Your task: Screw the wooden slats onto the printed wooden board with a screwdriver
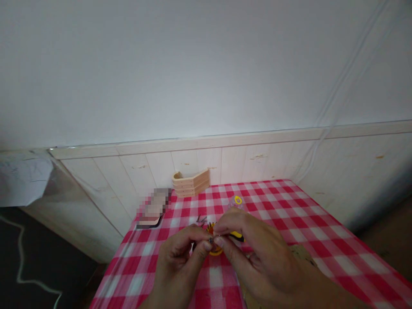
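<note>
Small dark piece [211, 241], held above the table at the meeting point of the two hands; its exact form is too small to tell. The left hand [183, 257] has thumb and forefinger clamped on it, so that the piece lies at their tips, on the side facing the right hand [260, 253]. The right thumb and forefinger are drawn close together just beside the piece; whether they grip anything cannot be told.

Beyond and below the fingertips, partly hidden by them, are a yellow rounded object [215, 252] and a black-and-yellow handle [237, 236]. A few thin dark pieces [201, 219] lie just past the left forefinger. Farther back, a clear bag [236, 202] with a yellow ring rests on the red-and-white checked cloth [189, 210]. A pale wooden holder [191, 184] stands near the wall; a pixelated flat object [153, 208] lies at the left edge. A brown sheet [302, 253] shows partly behind the right hand.
</note>
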### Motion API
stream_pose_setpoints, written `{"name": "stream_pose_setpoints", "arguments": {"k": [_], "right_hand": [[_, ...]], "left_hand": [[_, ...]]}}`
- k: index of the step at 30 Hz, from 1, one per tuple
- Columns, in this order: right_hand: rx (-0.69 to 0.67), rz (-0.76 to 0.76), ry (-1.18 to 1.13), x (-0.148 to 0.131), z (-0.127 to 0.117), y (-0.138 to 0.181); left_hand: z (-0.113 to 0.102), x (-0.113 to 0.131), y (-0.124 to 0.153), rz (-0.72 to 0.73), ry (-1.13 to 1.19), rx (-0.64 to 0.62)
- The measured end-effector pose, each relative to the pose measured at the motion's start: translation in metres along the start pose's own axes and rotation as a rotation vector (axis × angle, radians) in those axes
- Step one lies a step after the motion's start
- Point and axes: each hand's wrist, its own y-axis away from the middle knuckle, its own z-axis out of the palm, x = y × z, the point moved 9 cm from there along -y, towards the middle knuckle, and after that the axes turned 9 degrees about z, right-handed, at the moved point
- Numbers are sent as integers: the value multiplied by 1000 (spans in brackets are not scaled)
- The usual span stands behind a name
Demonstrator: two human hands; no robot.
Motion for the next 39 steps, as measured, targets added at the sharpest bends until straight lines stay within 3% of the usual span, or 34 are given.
{"name": "stream_pose_setpoints", "arguments": {"k": [16, 25, 35, 39], "right_hand": [[-1, 126, 31, 10, 1, 0], [-16, -31, 81, -1, 5, -2], [-19, 276, -19, 22, 11, 1], [-14, 329, -72, 26, 13, 0]], "left_hand": [[-4, 2, 0, 12, -67, 43], [-5, 1, -2, -6, -48, 66], [-8, 0, 3, 38, -151, 82], [-8, -1, 1, 46, -157, 88]]}}
